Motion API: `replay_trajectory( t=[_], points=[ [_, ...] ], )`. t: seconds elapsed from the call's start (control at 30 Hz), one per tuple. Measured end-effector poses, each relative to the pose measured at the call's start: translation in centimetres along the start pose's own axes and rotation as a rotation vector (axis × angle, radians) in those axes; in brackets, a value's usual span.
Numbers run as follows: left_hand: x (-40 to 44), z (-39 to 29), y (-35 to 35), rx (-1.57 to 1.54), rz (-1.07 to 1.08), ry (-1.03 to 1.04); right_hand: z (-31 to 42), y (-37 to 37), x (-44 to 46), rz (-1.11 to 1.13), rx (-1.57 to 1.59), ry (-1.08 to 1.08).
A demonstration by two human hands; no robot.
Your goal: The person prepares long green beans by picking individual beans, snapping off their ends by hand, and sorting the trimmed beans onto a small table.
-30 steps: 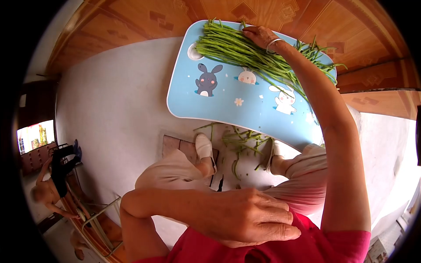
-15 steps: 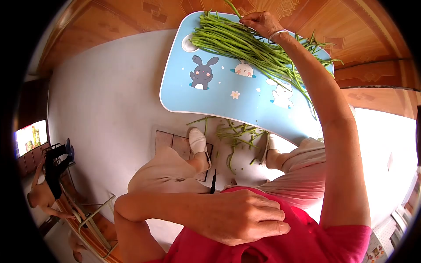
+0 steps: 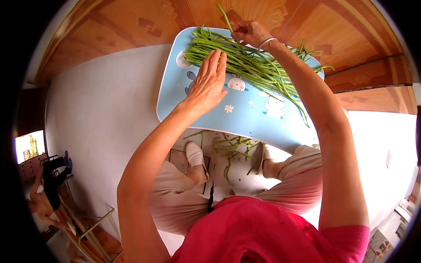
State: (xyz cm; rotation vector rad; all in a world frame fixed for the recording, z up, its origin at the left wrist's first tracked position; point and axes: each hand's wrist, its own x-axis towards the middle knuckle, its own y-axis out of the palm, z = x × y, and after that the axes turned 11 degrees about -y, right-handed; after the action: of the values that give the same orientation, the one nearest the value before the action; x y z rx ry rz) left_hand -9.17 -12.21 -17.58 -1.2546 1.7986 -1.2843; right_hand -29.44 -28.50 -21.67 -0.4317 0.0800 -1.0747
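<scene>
A thick bundle of long green beans lies across a light blue tabletop printed with rabbits. My left hand is stretched out flat, its fingertips over the left part of the bundle near the bean ends. Whether it presses on them I cannot tell. At the far edge of the table my right hand, with a silver bracelet at the wrist, pinches a long bean that points up and away. The far part of that bean merges with the bundle under my fingers.
Bean scraps lie on the floor between my shoes, below the table's near edge. Wooden panelling stands behind the table. At the far left a person reclines on a chair near a lit screen.
My left hand has gone from in front of my chest out to the beans and its fingers have straightened. My right hand still holds a bean. The view has shifted slightly.
</scene>
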Motion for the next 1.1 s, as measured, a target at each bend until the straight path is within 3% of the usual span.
replay_trajectory(
  t=[0.1, 0.33, 0.57, 0.67, 0.7, 0.73, 0.87, 1.03, 1.1],
  points=[
    [4.1, 1.6, 2.1, 0.063, -0.108, 0.021, 0.5, -0.1, 0.4, 0.025, -0.025, -0.020],
    [7.3, 2.9, 7.0, 0.134, -0.063, 0.080, 2.5, -0.4, -0.8, -0.067, -0.347, -0.222],
    [7.3, 3.6, 8.6, 0.142, -0.075, 0.082, 5.8, -1.6, -1.7, -0.248, -0.186, -0.358],
    [7.4, 3.1, 8.2, 0.159, -0.027, 0.047, 10.8, -2.3, -2.6, -0.285, 0.132, -0.393],
    [7.4, 3.0, 8.2, 0.168, -0.021, 0.040, 12.4, -2.9, -3.1, -0.289, 0.351, -0.310],
    [7.5, 3.0, 8.3, 0.175, -0.015, 0.033, 12.3, -3.9, -2.5, -0.334, 0.181, -0.520],
    [7.7, 2.7, 8.2, 0.169, 0.004, 0.021, 19.7, -7.0, -4.3, -0.536, 0.117, -0.642],
    [7.6, 2.8, 8.6, 0.157, -0.009, 0.034, 23.3, -13.2, -5.8, -0.609, -0.239, -1.160],
    [7.7, 2.8, 8.6, 0.151, -0.013, 0.037, 25.3, -14.1, -6.7, -0.674, -0.342, -1.235]
  ],
)
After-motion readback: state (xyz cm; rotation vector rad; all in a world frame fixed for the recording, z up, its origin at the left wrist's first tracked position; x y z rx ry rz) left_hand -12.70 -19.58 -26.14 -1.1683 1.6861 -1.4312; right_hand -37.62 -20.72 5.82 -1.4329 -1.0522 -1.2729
